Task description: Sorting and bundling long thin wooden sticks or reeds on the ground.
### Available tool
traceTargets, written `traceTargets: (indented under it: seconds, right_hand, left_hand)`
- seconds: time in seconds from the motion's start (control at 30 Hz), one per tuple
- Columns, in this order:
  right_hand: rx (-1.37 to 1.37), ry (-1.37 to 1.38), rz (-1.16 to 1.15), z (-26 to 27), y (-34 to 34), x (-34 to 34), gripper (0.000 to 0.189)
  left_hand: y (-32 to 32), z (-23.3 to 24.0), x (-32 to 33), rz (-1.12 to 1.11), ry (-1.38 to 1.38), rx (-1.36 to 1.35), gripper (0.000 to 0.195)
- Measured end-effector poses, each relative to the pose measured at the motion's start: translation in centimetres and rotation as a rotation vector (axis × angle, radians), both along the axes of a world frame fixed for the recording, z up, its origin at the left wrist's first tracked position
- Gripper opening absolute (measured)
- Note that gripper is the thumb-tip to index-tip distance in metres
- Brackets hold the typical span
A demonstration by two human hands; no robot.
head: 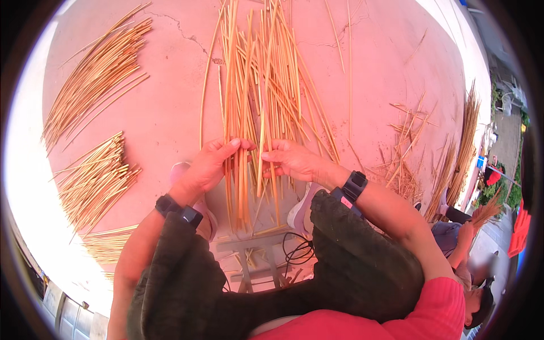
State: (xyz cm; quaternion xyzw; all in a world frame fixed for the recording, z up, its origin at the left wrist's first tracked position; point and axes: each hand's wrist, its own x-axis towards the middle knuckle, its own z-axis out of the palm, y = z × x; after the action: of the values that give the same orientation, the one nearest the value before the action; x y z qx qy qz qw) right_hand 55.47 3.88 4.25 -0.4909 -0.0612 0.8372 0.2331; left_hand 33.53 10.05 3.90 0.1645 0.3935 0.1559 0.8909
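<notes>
My left hand [214, 163] is closed around several long, straw-coloured plant stalks [242, 187], its thumb lying across them. Their lower ends hang down between my shoes. Just beside it, my right hand [291, 159] pinches a thin stalk [274, 191] between thumb and fingers. Another pale stalk [260, 165] passes between the two hands; which one holds it I cannot tell. Beyond both hands, a loose pile of similar stalks [278, 85] lies on the floor, some crossing at a slant.
Bundles of stalks [100, 76] and shorter cut stalks [97, 182] lie at the left. Broken scraps [403, 148] litter the floor at right, near tall bundles [465, 144]. A metal-framed stool [250, 244] and a black cable [297, 248] are below me. Another person [461, 242] holds stalks at right.
</notes>
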Motion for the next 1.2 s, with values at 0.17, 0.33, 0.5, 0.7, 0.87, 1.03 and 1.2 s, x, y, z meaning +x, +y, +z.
traceTargets:
  seconds: [0.17,0.33,0.5,0.7,0.87,1.03,1.2]
  right_hand:
    - [0.08,-0.006,0.195,1.4,0.0,-1.7,0.019]
    - [0.082,0.033,0.304,1.7,-0.2,-2.5,0.023]
    - [0.183,-0.118,0.11,0.7,0.1,-1.2,0.034]
    - [0.237,-0.318,0.213,0.1,0.7,-0.5,0.041]
    - [0.226,-0.349,0.214,0.1,0.7,-0.8,0.037]
    - [0.259,-0.392,0.352,1.0,1.5,-1.8,0.036]
    - [0.305,-0.382,0.273,-0.2,1.0,-2.0,0.041]
  left_hand:
    - [-0.3,0.5,-0.4,-0.054,0.008,-0.026,0.024]
    - [-0.3,0.2,-0.5,-0.019,-0.036,-0.03,0.026]
    - [0.2,0.3,-0.5,0.001,-0.074,-0.025,0.025]
    - [0.2,0.0,-0.9,0.0,-0.098,0.001,0.026]
    - [0.2,0.6,-0.1,-0.04,-0.021,-0.009,0.026]
    - [0.1,0.2,0.1,-0.08,0.013,0.017,0.024]
    - [0.0,-0.3,0.4,-0.113,0.041,0.042,0.025]
